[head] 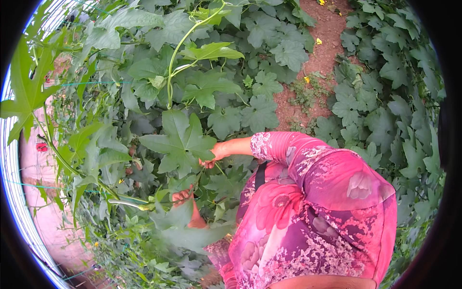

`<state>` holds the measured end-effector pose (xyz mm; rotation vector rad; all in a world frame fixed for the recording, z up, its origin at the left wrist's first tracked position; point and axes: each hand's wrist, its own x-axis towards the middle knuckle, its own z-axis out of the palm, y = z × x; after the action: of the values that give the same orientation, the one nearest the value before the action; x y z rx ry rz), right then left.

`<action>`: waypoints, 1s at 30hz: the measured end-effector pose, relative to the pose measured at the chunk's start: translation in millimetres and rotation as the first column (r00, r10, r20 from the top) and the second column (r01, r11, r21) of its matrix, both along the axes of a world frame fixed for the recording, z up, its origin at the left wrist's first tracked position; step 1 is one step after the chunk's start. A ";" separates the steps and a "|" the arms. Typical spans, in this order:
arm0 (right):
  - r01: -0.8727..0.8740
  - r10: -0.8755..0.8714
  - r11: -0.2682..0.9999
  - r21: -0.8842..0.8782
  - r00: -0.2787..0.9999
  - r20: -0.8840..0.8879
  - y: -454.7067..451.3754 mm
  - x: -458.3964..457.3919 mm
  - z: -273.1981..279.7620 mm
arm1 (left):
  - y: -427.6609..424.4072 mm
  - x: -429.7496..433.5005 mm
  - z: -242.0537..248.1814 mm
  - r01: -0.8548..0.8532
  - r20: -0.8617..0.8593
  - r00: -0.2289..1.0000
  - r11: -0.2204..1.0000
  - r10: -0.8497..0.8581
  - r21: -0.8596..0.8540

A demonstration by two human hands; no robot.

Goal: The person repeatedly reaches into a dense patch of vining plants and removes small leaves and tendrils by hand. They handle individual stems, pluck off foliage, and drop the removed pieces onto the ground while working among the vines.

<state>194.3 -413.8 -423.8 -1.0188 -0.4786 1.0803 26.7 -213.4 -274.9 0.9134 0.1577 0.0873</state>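
Observation:
Both my hands are among the lobed leaves of a climbing gourd vine. My right hand [213, 156] has its fingers curled around a thin vine stem [198, 177], and a broad green leaf [182, 144] partly covers the fingertips. Just below and to the left, my left hand [183, 197] closes on the same growth, where a thicker vine [133, 198] comes in from the left. A blurred leaf [191, 227] close to the camera hides part of the left wrist and forearm. A pale young shoot with tendrils [177, 54] rises above the hands.
Thin green twine [97, 83] crosses the foliage at left, with another strand [36, 186] lower down. Bare reddish soil [321, 54] with fallen yellow flowers [318, 41] separates this row from dense leaves [382, 108] at right. A pale path [36, 213] lies at the far left.

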 end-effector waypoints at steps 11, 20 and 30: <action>0.185 -0.222 0.965 -0.185 0.953 -0.205 -18.2 -8.2 -4.0 | -8.5 12.2 -21.3 -0.091 -0.071 0.995 0.943 0.072 -0.321; 0.332 0.036 0.877 -0.348 0.676 0.736 -19.8 -37.7 33.0 | -24.7 17.3 -9.8 -0.099 -0.100 0.992 0.955 0.074 -0.279; 0.084 -0.056 0.996 0.016 0.512 0.857 -25.8 -26.3 96.3 | -14.4 -1.8 -22.8 0.026 -0.128 0.991 0.875 0.042 0.484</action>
<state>168.0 -439.5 -327.5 -1.5732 -1.2260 0.4104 24.9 -227.7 -297.7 1.4254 0.2734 0.0739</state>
